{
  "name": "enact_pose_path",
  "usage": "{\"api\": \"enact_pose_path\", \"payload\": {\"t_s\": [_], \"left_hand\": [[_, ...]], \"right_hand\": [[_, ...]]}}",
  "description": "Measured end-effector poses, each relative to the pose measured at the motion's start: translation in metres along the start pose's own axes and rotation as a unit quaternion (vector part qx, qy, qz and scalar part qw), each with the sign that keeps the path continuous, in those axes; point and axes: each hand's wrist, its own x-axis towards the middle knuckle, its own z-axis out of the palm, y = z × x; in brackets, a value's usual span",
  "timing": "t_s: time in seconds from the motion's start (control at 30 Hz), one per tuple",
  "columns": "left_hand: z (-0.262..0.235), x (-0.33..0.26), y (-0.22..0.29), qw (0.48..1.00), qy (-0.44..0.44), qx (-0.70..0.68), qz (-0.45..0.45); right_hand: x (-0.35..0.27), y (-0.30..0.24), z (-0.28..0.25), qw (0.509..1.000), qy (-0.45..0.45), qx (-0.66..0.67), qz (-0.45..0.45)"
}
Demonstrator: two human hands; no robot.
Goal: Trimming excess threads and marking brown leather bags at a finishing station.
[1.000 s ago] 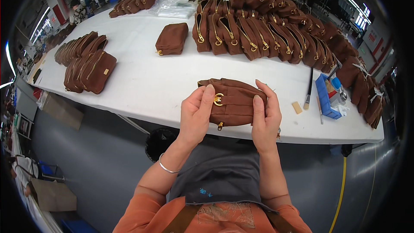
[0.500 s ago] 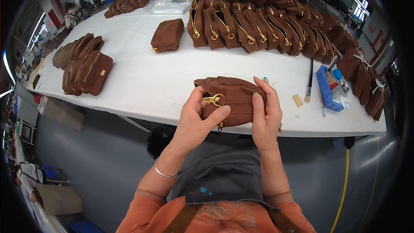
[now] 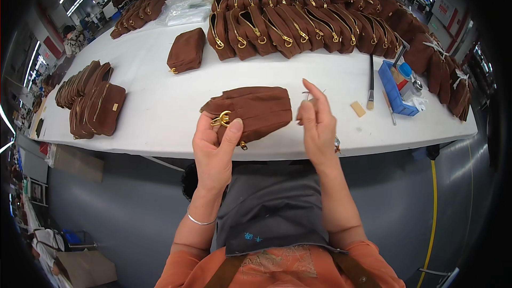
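A brown fabric pouch [image 3: 261,109] with gold hardware is held up in front of me, above the near edge of the table. My left hand [image 3: 213,146] grips its left end, the thumb pressed near a gold ring and clasp [image 3: 223,119]. A gold zipper pull [image 3: 244,145] hangs at the pouch's lower edge. My right hand [image 3: 319,128] is just right of the pouch, apart from it, with the index finger raised and the other fingers curled. Thin metal shows by that finger and a small shiny part below the palm; what it belongs to is mostly hidden.
Rows of open brown pouches [image 3: 282,32] fill the table's far side. One pouch [image 3: 186,50] lies alone, and a stack [image 3: 98,101] stands left. At right are a blue tray [image 3: 394,88] with small tools, a brush [image 3: 371,82] and a tan block [image 3: 358,109].
My right hand has let go of the pouch's right end and moved slightly away. The pouch, still in my left hand, now shows its right end uncovered. The whole view has shifted a little.
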Motion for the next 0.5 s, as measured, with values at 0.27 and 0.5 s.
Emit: {"api": "enact_pose_path", "payload": {"t_s": [0.27,0.5], "left_hand": [[0.001,0.012,-0.019,0.999,0.017,0.048,0.015],[0.009,0.006,-0.019,0.999,0.005,0.009,-0.049]], "right_hand": [[-0.013,0.067,-0.064,0.904,0.004,-0.425,0.045],[-0.017,0.064,-0.064,0.918,-0.029,-0.368,0.143]]}}
